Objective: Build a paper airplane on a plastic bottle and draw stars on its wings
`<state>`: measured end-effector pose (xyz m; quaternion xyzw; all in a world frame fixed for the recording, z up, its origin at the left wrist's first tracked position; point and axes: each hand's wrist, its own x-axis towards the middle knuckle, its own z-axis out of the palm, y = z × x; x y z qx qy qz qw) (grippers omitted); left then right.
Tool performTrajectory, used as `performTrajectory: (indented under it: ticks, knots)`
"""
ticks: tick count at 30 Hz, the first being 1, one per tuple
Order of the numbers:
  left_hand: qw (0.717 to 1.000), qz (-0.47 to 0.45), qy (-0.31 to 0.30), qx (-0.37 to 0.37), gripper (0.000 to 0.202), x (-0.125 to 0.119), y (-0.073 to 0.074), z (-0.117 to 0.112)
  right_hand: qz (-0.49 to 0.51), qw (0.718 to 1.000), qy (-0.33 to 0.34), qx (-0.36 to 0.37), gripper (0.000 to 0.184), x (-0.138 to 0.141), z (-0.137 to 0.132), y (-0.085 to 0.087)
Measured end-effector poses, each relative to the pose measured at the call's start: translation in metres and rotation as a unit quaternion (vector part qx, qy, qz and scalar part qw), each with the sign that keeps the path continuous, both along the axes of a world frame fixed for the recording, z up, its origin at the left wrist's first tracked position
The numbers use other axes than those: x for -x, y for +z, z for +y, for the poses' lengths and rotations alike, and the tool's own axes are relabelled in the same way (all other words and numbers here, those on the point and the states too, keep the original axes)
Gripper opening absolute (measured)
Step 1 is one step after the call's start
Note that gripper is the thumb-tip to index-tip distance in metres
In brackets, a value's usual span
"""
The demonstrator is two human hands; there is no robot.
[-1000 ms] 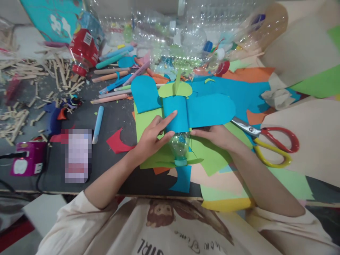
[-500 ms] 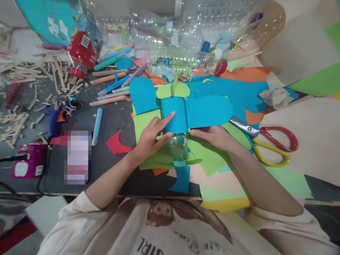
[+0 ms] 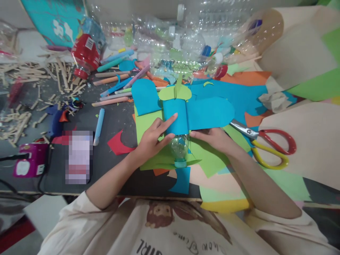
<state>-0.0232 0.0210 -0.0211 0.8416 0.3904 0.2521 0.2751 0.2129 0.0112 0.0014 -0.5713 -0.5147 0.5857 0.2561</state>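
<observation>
A small clear plastic bottle (image 3: pixel 179 147) lies with its teal cap toward me, its body wrapped in blue paper (image 3: pixel 175 117). Rounded blue paper wings (image 3: pixel 209 112) stick out on either side, and a light green paper piece (image 3: pixel 174 92) with an upright fin sits at the far end. My left hand (image 3: pixel 155 138) grips the bottle from the left, index finger on the blue wrap and thumb by its lower edge. From the right, my right hand (image 3: pixel 212 138) holds the bottle's side with its fingertips; its other fingers are partly hidden beneath the right wing.
Scissors (image 3: pixel 255 136) with red and yellow handles lie right of my right hand. Green paper sheets (image 3: pixel 209 157) lie under the bottle. To the left are a phone (image 3: pixel 79 157), a light blue marker (image 3: pixel 99 126) and a purple box (image 3: pixel 30 159). Clear bottles (image 3: pixel 191 39) crowd the back.
The whole view has shifted slightly. Both hands keep nearly the same place on the wrapped bottle; nothing has been let go or picked up.
</observation>
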Motion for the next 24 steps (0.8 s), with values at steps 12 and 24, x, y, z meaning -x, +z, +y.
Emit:
performTrajectory:
  ticks: [12, 24]
  knots:
    - [0.998, -0.041, 0.041, 0.008, 0.053, 0.003, -0.002, 0.002, 0.010, 0.995, -0.048, -0.086, 0.044, -0.001, -0.002, -0.019]
    - [0.966, 0.186, 0.172, -0.045, 0.044, 0.038, -0.007, 0.036, 0.035, 0.943, 0.024, -0.329, 0.061, -0.006, -0.012, -0.015]
